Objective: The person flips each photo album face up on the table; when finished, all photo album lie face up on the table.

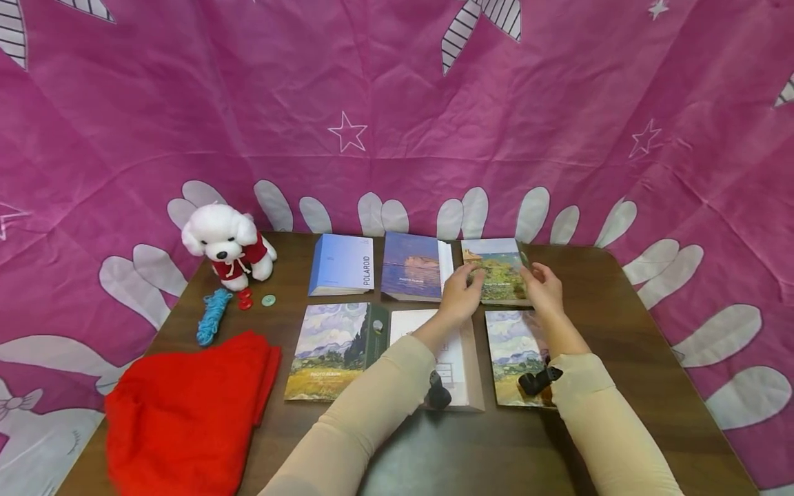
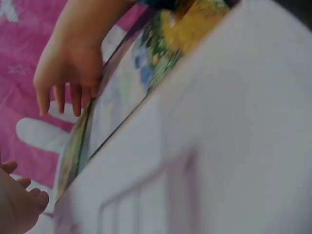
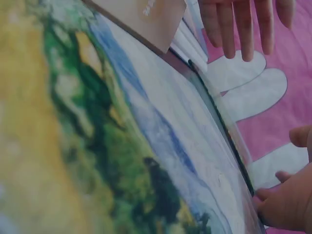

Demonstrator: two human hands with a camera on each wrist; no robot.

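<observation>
Dark brown wood is what I see under everything: the desk (image 1: 620,331) carries six photo albums in two rows of three. Both my hands are at the far right album (image 1: 499,265), the one with a green landscape cover, which lies flat at the back right of the desk, just beside the blue seascape album (image 1: 414,265). My left hand (image 1: 462,289) rests at that album's left edge with the fingers loosely bent over the near corner; I cannot tell whether they actually pinch it. My right hand (image 1: 544,286) hovers at the right edge, fingers relaxed and slightly spread, holding nothing. In the left wrist view the right hand (image 2: 68,63) hangs with straight fingers beside the album's edge, and in the right wrist view the left hand (image 3: 243,24) shows its fingers pointing down, straight, above the covers.

Beneath my forearms lie the white album (image 1: 455,351) in the front middle and a swirling-sky landscape album (image 1: 515,344) at front right. At front left sits another album with the same cypress painting (image 1: 331,348), and behind it a pale blue one marked POLAROID (image 1: 344,265).

On the left part of the desk stand a white plush dog (image 1: 226,244) in a red top, a bundle of blue cord (image 1: 213,315), a red button (image 1: 245,298), a green button (image 1: 269,300) and a folded red cloth (image 1: 186,406). A pink star-printed sheet (image 1: 397,103) hangs behind it all.
</observation>
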